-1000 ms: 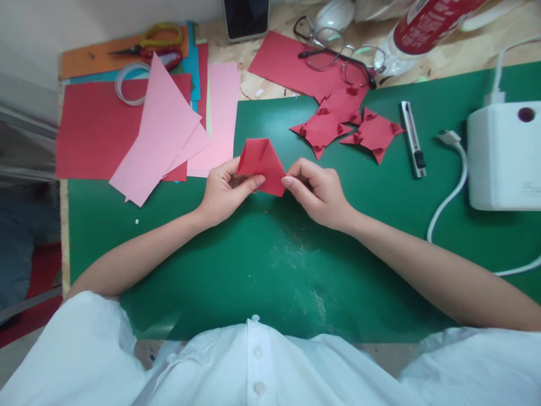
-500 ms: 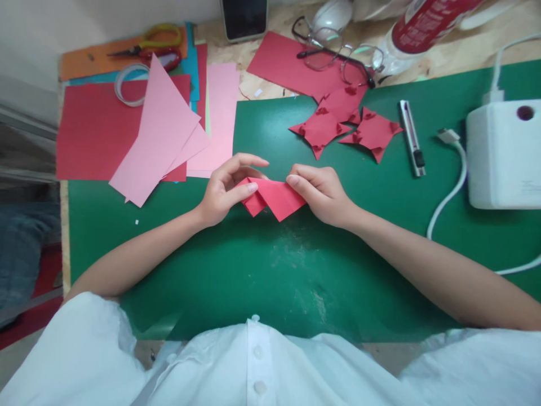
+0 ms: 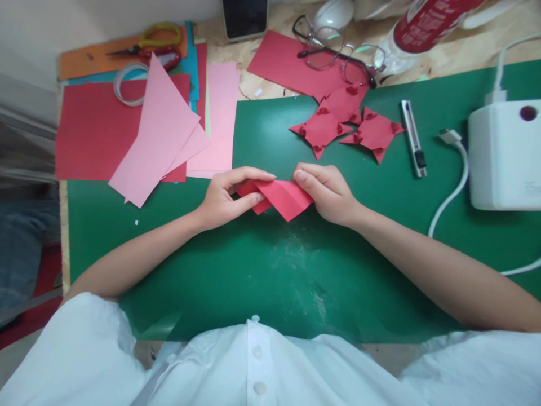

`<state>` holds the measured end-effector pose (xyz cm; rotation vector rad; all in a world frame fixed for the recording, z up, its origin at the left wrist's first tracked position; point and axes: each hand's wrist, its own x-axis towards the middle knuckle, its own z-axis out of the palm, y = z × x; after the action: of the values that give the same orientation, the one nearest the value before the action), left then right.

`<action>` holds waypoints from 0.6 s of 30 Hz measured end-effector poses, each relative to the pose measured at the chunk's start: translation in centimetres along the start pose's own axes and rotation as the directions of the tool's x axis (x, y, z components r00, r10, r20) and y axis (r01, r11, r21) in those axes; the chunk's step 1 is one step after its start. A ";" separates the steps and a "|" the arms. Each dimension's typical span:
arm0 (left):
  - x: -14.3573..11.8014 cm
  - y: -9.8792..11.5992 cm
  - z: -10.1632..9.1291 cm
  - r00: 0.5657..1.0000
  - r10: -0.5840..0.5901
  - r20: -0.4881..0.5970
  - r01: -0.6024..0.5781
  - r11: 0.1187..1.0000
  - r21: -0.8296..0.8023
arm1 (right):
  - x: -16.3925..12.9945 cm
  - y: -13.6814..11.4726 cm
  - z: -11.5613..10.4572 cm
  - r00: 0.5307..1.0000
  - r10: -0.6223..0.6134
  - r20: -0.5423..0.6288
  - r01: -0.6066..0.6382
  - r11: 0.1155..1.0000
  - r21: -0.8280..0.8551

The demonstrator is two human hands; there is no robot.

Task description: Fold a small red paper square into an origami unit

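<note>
A folded red paper piece [image 3: 283, 197] lies low over the green cutting mat [image 3: 253, 270] at the centre. My left hand [image 3: 224, 197] pinches its left side between thumb and fingers. The right side is gripped by my right hand [image 3: 327, 189], whose fingers press along the top fold. Behind them on the mat lie three finished red folded star shapes [image 3: 338, 121].
Pink and red paper sheets [image 3: 164, 129] are stacked at the left, with a tape roll [image 3: 127, 84] and scissors [image 3: 147, 45] behind. Glasses [image 3: 338, 56], a utility knife [image 3: 413, 138], a white device [image 3: 505, 155] with cable, and a red bottle [image 3: 422, 22] sit at the right.
The red paper was held upright a second ago; both hands have folded it down flat toward the mat and now press on its top edge.
</note>
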<state>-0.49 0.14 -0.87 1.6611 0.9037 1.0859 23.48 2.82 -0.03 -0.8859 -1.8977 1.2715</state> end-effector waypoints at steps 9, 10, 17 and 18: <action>0.0 0.2 0.5 0.998 0.047 0.052 -0.053 0.990 0.134 | -0.2 0.3 0.1 0.981 -0.127 0.145 0.150 0.975 -0.161; 0.0 0.2 0.5 0.999 0.038 0.032 -0.042 0.989 0.140 | -0.3 0.3 0.2 0.978 -0.139 0.152 0.167 0.968 -0.186; 0.1 0.6 0.7 0.997 -0.071 -0.022 0.074 0.984 0.163 | -0.6 0.2 0.1 0.968 -0.207 0.141 0.224 0.967 -0.118; 0.1 0.6 0.7 0.995 -0.093 -0.033 0.097 0.981 0.167 | -0.6 0.1 0.0 0.962 -0.233 0.143 0.246 0.966 -0.079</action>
<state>0.27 -0.21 -0.41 1.7256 1.1061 0.9899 23.79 2.33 -0.27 -0.6071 -2.1137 1.1242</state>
